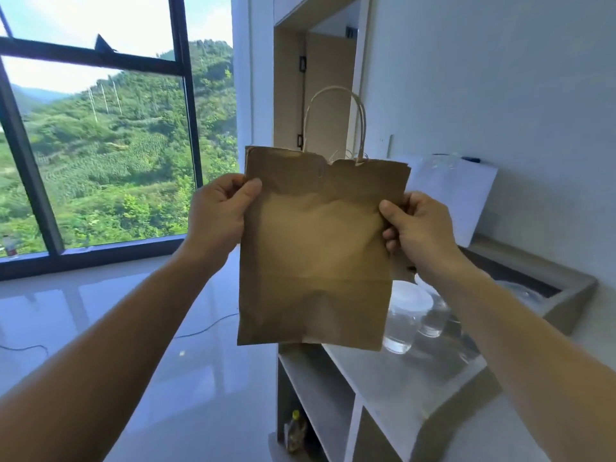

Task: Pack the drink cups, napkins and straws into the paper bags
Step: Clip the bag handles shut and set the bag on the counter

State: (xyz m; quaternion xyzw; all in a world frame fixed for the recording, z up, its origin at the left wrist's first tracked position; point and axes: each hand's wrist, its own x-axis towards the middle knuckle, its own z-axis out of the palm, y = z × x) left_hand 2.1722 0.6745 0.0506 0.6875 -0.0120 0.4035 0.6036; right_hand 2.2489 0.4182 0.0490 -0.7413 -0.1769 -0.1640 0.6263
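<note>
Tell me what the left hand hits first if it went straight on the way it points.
The flat brown paper bag with twisted handles: the left hand pinches its left edge, thumb in front, pointing across it. Past the bag, probably the beige wooden recess, though depth is unclear.

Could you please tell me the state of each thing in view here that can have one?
paper bag: flat, unopened, held up, handles upright.
left hand: pinches the bag's left edge.
right hand: pinches the bag's right edge.
drink cups: upright on the counter, unpacked.
</note>
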